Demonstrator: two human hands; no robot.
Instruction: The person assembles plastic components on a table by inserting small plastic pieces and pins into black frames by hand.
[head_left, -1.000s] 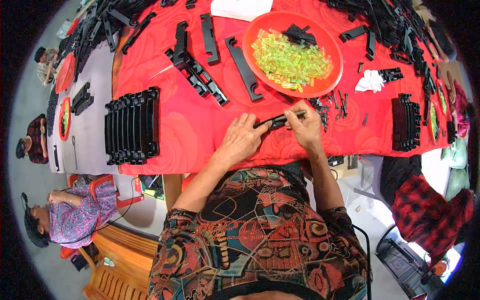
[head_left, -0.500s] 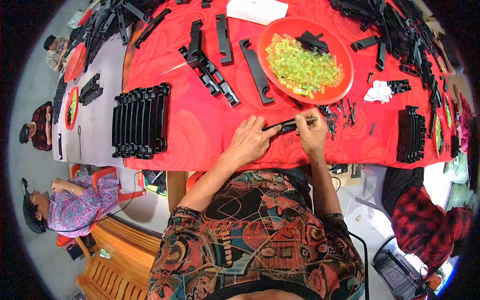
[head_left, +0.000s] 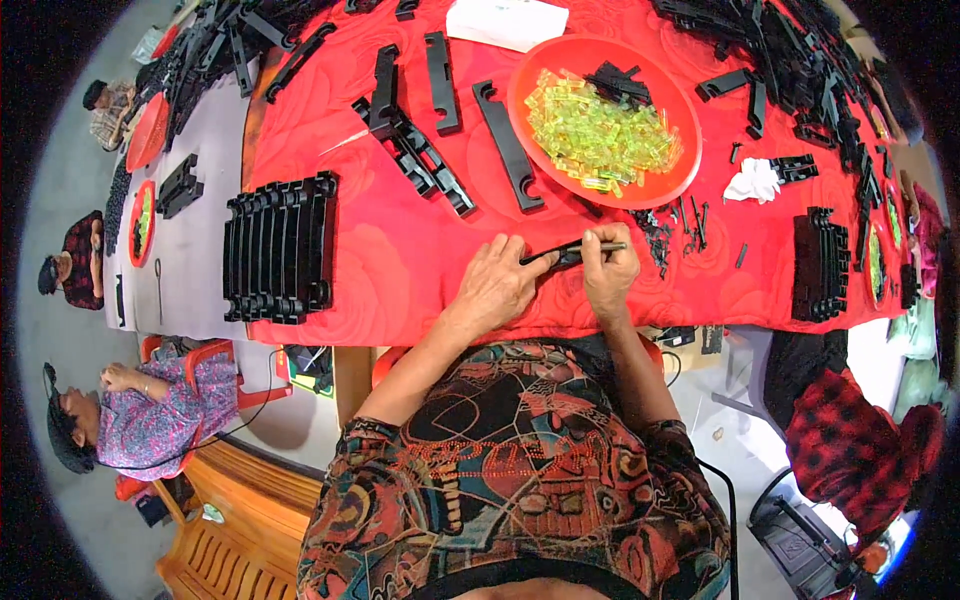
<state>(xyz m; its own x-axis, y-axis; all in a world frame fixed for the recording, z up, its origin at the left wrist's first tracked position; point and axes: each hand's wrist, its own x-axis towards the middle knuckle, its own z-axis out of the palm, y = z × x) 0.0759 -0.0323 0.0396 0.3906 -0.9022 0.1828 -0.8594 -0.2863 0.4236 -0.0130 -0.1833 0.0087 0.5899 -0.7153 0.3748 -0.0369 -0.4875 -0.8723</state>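
Near the front edge of the red cloth, my left hand (head_left: 497, 280) is closed on a black plastic part (head_left: 564, 256), pinching it with thumb and fingers. Its inner side is mostly hidden by the fingers. My right hand (head_left: 610, 275) is closed round a slim, pen-like metal tool (head_left: 615, 246), held at the part's right end. Whether the tool's tip touches the part is hidden. Just beyond my hands stands a red bowl (head_left: 688, 180) of small yellow-green clear pieces (head_left: 600, 135), with some small black pieces (head_left: 618, 84) on top.
Left, a stack of black bars (head_left: 280, 248) lies side by side; another stack (head_left: 820, 262) is at the right. Loose black bars (head_left: 508, 150) lie left of the bowl. Small black bits (head_left: 655, 240) and a white tissue (head_left: 752, 180) lie right. People sit at both sides.
My right hand has shifted slightly left and down with the tool, still at the part. My left hand keeps its hold. The whole view has shifted a little.
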